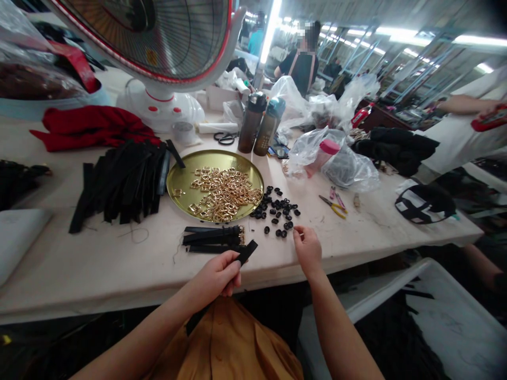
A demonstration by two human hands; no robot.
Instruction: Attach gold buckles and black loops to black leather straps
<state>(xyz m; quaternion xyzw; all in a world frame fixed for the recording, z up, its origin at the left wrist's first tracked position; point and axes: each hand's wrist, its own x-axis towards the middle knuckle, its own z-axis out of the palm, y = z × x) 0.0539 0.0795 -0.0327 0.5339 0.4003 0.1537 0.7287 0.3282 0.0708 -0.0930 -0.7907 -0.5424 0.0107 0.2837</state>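
A flat, matte black strap (pixel 249 252) slants toward one o'clock from the left hand (pixel 222 273), which is closed around it. Small glossy black loops (pixel 278 215) lie scattered at about eleven o'clock from the right hand (pixel 308 249), its fingers bunched; whether they grip anything, I can't tell.

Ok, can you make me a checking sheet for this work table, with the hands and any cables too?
Surface: pale tabletop, crowded.
Job's things: gold buckles on a round gold tray; black loops to its right; strap pile to its left; buckled straps in front.
Clutter: fan, red cloth, two bottles, scissors, pliers, plastic bags.
Hands: left hand grips a black strap; right hand is near the loops, contents too small to tell.
Cables: nothing seen.
Surroundings: white bin at lower right; person in white holding something red.
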